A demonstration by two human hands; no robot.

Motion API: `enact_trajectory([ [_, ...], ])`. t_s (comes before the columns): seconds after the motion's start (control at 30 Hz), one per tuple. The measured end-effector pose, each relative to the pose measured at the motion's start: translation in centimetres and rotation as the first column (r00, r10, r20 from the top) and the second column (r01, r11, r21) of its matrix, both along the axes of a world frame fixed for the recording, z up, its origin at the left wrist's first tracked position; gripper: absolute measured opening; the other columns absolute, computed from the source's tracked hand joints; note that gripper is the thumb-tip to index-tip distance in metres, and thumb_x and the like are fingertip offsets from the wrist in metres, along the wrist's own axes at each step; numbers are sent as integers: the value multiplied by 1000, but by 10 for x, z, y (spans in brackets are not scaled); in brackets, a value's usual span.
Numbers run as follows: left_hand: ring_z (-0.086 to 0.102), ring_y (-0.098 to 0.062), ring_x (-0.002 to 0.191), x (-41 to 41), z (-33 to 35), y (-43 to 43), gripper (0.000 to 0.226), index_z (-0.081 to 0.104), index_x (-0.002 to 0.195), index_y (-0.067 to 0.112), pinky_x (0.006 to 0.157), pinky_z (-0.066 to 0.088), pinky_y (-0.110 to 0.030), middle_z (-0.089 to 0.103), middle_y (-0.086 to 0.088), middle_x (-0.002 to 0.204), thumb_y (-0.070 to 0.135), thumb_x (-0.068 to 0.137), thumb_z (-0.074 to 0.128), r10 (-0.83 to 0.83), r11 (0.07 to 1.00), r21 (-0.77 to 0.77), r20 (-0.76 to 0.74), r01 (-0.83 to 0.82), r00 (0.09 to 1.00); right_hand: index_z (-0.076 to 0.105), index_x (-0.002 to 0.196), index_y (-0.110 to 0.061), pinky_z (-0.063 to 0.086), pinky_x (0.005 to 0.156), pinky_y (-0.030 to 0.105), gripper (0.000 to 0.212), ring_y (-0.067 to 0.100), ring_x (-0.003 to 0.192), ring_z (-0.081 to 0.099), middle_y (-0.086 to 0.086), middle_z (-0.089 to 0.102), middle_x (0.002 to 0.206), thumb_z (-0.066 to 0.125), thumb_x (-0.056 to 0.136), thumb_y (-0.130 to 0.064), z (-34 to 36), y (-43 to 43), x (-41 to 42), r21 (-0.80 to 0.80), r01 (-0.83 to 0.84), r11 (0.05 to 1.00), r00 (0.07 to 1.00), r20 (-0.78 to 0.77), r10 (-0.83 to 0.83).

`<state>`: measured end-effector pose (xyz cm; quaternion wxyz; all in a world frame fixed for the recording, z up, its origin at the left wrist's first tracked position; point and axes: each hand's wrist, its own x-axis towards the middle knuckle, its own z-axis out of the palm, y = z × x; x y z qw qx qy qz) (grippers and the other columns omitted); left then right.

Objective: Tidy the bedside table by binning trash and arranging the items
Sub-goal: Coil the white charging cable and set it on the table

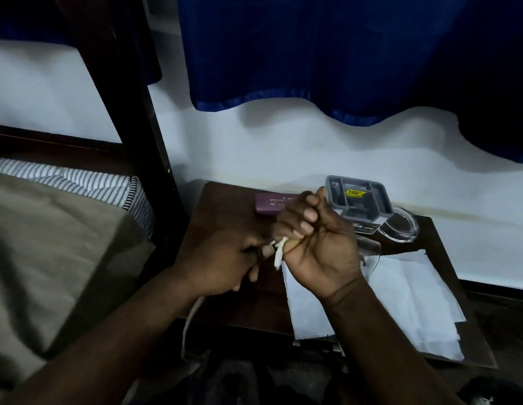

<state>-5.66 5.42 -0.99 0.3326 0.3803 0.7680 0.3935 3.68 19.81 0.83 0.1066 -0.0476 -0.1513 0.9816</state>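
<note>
Dim bedroom; dark table point(248, 302) against white wall. Right hand point(318, 244) clenched round white scrap point(279, 255) above table centre, probably gathering trash for binning. Left hand point(222, 264) curled at scrap; grip unclear. Case point(269, 203) at 11 o'clock, tray point(381, 200) at 1, papers point(400, 293) at 4.

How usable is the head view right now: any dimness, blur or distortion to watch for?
Head view: dim throughout, lower corners nearly black; the right hand and the white scrap it grips look slightly soft; print on the maroon case is too blurred to read; the clear lid shows faint glints; the bed post leans, likely wide-lens distortion.
</note>
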Motion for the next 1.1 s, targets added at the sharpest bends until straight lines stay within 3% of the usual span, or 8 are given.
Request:
enact_trajectory([
  [0.23,59,-6,43,15,-2,2,22,73,98,32,49,45,-18,71,5,68,42,102,55,-194,969,-167,-62,182,979,65,97,-14,51,78,19,33,7,79,60,-4,60,86,37,111,-23,-9,-1,-5,114,343,932,927,122,-355],
  [0.4,63,-2,62,14,10,1,37,66,71,18,59,45,-17,70,4,69,42,98,62,-253,961,-179,-266,210,930,66,104,-8,50,91,22,25,11,88,66,-1,70,89,44,107,-19,-13,-8,-8,480,375,793,854,155,-497],
  [0.57,67,-1,82,-1,21,-4,18,78,89,24,77,51,-27,74,12,86,39,91,69,-106,986,61,-492,156,864,73,97,-11,58,83,30,21,18,86,72,7,75,92,57,98,-25,-18,-18,-10,759,185,625,871,167,-461],
  [0.7,63,7,81,-8,23,-9,12,68,85,31,76,53,-26,67,25,83,34,79,78,41,981,176,-592,80,805,63,65,-25,46,56,24,46,-1,54,56,-15,61,55,52,106,-8,-26,-21,-5,933,-189,307,827,319,-462],
  [0.8,61,12,80,-13,20,-10,24,62,83,32,72,46,-10,63,28,78,20,78,83,100,972,229,-615,56,782,61,77,-12,45,46,27,43,10,43,55,-4,58,52,43,112,-29,-25,-31,-5,843,-308,442,825,468,-318],
  [0.93,68,-2,76,-15,18,-9,21,69,84,26,68,52,-22,69,19,83,16,77,86,179,942,336,-432,-27,884,59,57,-26,26,44,23,67,12,46,35,1,45,62,40,93,-80,-18,-25,-1,688,-457,564,813,580,-48],
  [1.03,69,-3,76,-16,20,-7,6,77,87,27,71,54,-25,75,13,81,22,88,77,81,940,340,-120,-36,989,48,63,-25,20,38,19,64,6,41,23,-6,29,56,44,90,-83,-5,-14,5,506,-574,644,781,575,245],
  [1.1,59,7,62,-11,22,-6,23,77,78,33,60,45,-12,69,18,66,31,95,63,17,942,334,53,-33,998,41,63,-22,18,37,19,65,5,38,21,-8,25,50,39,94,-79,2,-6,8,388,-606,694,780,462,422],
])
